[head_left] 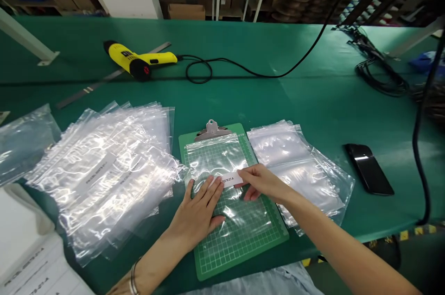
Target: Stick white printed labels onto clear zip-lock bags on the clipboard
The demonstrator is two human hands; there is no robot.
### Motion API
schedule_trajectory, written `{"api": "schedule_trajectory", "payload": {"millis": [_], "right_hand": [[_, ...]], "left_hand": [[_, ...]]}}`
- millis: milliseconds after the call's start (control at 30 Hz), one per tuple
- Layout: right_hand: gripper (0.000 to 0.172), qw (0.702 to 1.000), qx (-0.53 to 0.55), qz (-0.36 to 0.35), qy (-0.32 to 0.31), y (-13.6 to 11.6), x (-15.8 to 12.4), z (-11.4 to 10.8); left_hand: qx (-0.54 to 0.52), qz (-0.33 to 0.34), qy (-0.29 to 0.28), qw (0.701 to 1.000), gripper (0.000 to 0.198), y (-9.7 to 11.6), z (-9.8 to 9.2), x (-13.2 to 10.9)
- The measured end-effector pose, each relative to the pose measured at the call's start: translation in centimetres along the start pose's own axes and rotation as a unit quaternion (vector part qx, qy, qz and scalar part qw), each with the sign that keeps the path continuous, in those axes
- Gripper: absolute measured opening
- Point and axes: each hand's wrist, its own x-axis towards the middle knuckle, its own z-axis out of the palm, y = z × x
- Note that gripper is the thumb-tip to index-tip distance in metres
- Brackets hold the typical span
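A clear zip-lock bag [243, 211] lies flat on a green gridded clipboard [215, 265], its zip edge near the metal clip [211, 130]. Across the bag's middle runs a white printed label [231, 179]. My right hand [260, 181] pinches the label's right end between thumb and index finger. Spread flat on the bag, my left hand [201, 211] has its fingertips over the label's left end, hiding part of the print.
Left of the clipboard is a fanned pile of labelled clear bags [114, 170]; more bags [295, 170] lie to its right. A label sheet [38, 262], a black phone [369, 168], a yellow heat gun [139, 59] with its cord, and a metal ruler [86, 91] also rest on the green table.
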Motion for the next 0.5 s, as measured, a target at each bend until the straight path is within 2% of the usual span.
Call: {"api": "schedule_trajectory", "payload": {"millis": [67, 133, 200, 267, 333, 400, 433, 500], "right_hand": [[0.039, 0.998, 0.022, 0.039, -0.041, -0.7, -0.4, -0.9], [0.041, 0.999, 0.008, 0.045, -0.03, -1.3, -0.8, -1.7], [0.046, 0.998, -0.042, 0.022, 0.042, -1.6, -1.4, -1.8], [0.048, 0.983, -0.129, -0.049, 0.125, -1.3, -2.0, -0.9], [0.046, 0.942, -0.255, -0.158, 0.154, -0.2, -2.5, 0.9], [0.043, 0.86, -0.41, -0.257, 0.16, 1.6, -2.5, 2.9], [0.045, 0.828, -0.46, -0.275, 0.165, 2.5, -2.4, 3.6], [0.049, 0.789, -0.519, -0.264, 0.195, 4.2, -2.0, 4.1]], "left_hand": [[0.013, 0.007, 0.027, 1.0, 0.062, -0.1, 0.4, -0.1], [0.027, 0.012, 0.069, 0.997, 0.062, -0.2, 1.0, -0.2], [0.038, 0.017, 0.102, 0.994, 0.062, -0.3, 1.5, -0.2], [0.046, 0.022, 0.114, 0.992, 0.062, -0.3, 1.8, -0.2], [0.05, 0.024, 0.118, 0.991, 0.062, -0.3, 2.0, -0.2], [0.045, 0.023, 0.115, 0.992, 0.064, -0.2, 1.9, -0.2], [0.039, 0.021, 0.111, 0.993, 0.065, -0.3, 1.8, -0.2], [0.021, 0.02, 0.097, 0.995, 0.067, -0.3, 1.5, -0.2]]}}
